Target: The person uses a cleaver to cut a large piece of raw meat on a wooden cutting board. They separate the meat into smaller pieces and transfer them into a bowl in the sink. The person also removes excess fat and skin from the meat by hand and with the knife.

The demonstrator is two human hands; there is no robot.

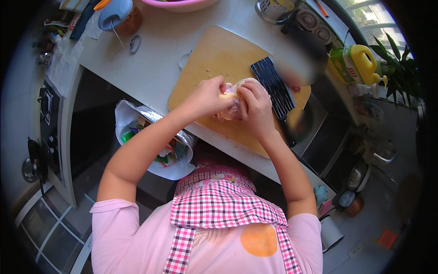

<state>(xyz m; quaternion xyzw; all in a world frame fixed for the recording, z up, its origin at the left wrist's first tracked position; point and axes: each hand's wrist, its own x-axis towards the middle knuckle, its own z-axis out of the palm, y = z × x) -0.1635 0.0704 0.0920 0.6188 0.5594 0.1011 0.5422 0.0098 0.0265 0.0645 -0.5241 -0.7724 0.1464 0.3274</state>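
A piece of raw meat (pixel 232 112) with pale skin and yellow fat, seemingly chicken, is held over the middle of a yellow-brown cutting board (pixel 212 52). My left hand (pixel 208 95) pinches its upper left side with curled fingers. On the other side, my right hand (pixel 257 104) is wrapped round the pale skin. The fingers hide much of the meat. Just right of my right hand lies a cleaver (pixel 277 86) with a dark, pale-streaked blade, its black handle pointing toward me. Small meat scraps dot the board beyond my hands.
A sink (pixel 321 139) lies right of the board, with a yellow jug (pixel 358 64) behind it. A blue-lidded container (pixel 119 18) and a pink basin (pixel 180 5) stand at the back. Below the counter's front edge hangs a white waste bin (pixel 175 171) with rubbish.
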